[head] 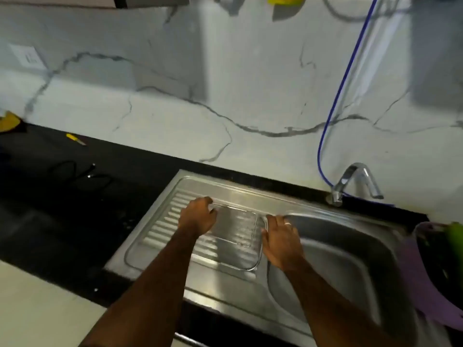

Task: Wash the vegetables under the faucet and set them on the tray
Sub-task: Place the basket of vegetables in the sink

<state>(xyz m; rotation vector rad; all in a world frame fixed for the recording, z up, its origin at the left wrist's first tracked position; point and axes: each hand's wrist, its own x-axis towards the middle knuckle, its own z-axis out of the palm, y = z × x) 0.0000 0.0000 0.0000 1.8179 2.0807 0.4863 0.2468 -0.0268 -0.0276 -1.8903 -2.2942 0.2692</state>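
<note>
Gripping one clear tray [235,236] on drainboard: left hand [199,216], right hand [280,240], both grips clenched on rims.

Glass tray [235,236]: clear, rectangular, rounded corners; lies on the ribbed draining board [160,229] between the two hands. Left hand [198,216]: fingers curled over the tray's far-left corner. Right hand [280,241]: rests on the tray's right edge, ring on one finger, grip blurred. Sink basin [345,259]: steel, just right of the right hand. Faucet [350,181]: chrome, beyond the right hand at the wall, blue-edged hose [335,106] rising behind it. Purple basket [431,266]: far right of the right hand, a green vegetable [454,237] at its rim. Black cable [80,174] and yellow-handled tool [75,139]: on the dark counter, well left of the left hand.
</note>
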